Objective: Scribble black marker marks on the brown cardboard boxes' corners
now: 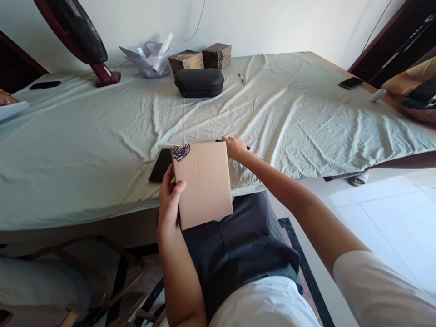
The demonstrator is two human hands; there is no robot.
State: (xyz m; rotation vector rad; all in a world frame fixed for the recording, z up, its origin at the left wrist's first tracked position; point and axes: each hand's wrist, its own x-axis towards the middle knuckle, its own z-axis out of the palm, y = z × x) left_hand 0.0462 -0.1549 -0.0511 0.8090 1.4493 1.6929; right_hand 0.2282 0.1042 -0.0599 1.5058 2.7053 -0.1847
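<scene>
My left hand (170, 195) grips the left edge of a flat brown cardboard piece (206, 186), thumb on its face and fingers behind. Dark scribbled lines mark its upper left corner; whether it is a box or a cover, I cannot tell. It is tilted up over my lap at the table's front edge. Just beyond its upper right corner, my right hand (235, 147) rests low over the cloth, fingers curled. A slim dark object shows on both sides of that hand, its kind unclear. Behind the cardboard, a flat black object (160, 167) lies partly covered.
A pale green cloth (102, 136) covers the table. Toward the wall stand a fan (102, 75), a plastic basket (146, 63), two patterned boxes (217, 55) and a black case (199, 83). A pen (241, 78) and phone (350, 83) lie farther right. Other people's hands show at both sides.
</scene>
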